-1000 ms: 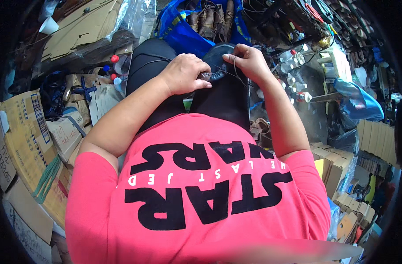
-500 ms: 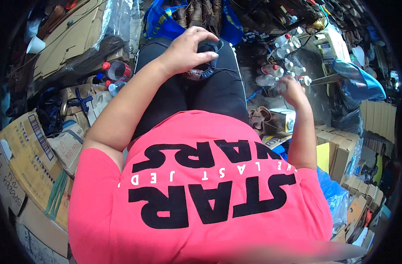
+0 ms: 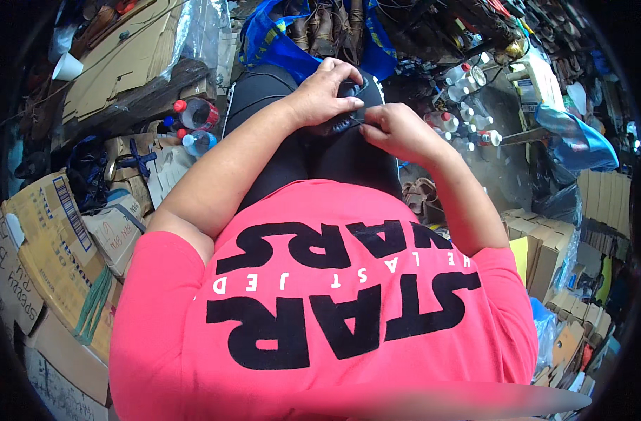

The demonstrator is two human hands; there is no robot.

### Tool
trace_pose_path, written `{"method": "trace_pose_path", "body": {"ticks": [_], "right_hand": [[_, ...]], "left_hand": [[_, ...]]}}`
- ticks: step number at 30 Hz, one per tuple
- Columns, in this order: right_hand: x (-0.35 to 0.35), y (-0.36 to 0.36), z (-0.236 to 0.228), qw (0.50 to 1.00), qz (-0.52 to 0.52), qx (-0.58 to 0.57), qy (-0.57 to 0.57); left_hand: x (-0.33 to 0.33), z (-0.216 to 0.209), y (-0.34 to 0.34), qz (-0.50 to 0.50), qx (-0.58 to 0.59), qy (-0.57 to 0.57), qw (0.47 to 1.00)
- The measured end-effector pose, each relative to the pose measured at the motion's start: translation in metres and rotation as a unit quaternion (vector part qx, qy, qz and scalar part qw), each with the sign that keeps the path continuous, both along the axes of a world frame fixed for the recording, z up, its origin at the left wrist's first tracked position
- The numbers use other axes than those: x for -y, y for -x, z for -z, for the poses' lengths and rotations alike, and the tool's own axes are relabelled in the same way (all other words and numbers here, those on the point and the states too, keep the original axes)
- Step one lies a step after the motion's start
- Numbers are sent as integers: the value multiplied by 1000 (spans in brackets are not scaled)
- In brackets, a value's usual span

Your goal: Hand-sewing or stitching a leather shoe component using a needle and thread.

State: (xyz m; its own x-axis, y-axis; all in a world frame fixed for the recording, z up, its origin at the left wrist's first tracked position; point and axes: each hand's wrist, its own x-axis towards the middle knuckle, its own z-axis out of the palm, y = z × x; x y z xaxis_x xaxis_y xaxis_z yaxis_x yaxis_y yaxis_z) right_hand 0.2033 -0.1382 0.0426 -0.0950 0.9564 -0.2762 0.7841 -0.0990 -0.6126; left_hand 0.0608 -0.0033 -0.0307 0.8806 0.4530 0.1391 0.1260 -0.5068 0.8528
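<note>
The left hand (image 3: 324, 98) is gripping a dark, shoe-like piece (image 3: 333, 127) over black-trousered thighs (image 3: 287, 156), and the right hand (image 3: 398, 130) is apparently pinching thread (image 3: 356, 123) beside it. Ridged stitching is showing; the work is seemingly remaining unfinished, how much being unclear. A blue bag (image 3: 303, 64), bottles (image 3: 197, 114) and cardboard (image 3: 120, 67) are crowding around.

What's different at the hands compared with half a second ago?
The right hand has swung back left, from near the plastic bottles to close by the dark shoe-like piece; whether it pinches anything is too small to tell. The left hand still holds that piece. The blue bag stays beyond the hands.
</note>
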Motion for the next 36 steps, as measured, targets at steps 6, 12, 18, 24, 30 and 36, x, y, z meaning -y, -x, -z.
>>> {"method": "trace_pose_path", "body": {"ticks": [6,12,18,24,30,36], "right_hand": [[40,-11,-24,974,143,-173,-21],[21,-5,-5,987,102,-53,-110],[8,-3,5,989,62,16,-136],[3,1,-5,990,57,65,-111],[-2,1,7,990,43,60,-121],[-5,-19,21,979,116,-167,17]], "left_hand": [[-11,-2,1,8,-3,-24,1000],[-30,-20,2,85,-17,11,996],[-36,-31,3,115,-91,114,983],[-41,-32,4,183,-99,115,971],[-43,-32,0,197,-106,125,967],[-49,-26,-1,228,-87,164,956]]}}
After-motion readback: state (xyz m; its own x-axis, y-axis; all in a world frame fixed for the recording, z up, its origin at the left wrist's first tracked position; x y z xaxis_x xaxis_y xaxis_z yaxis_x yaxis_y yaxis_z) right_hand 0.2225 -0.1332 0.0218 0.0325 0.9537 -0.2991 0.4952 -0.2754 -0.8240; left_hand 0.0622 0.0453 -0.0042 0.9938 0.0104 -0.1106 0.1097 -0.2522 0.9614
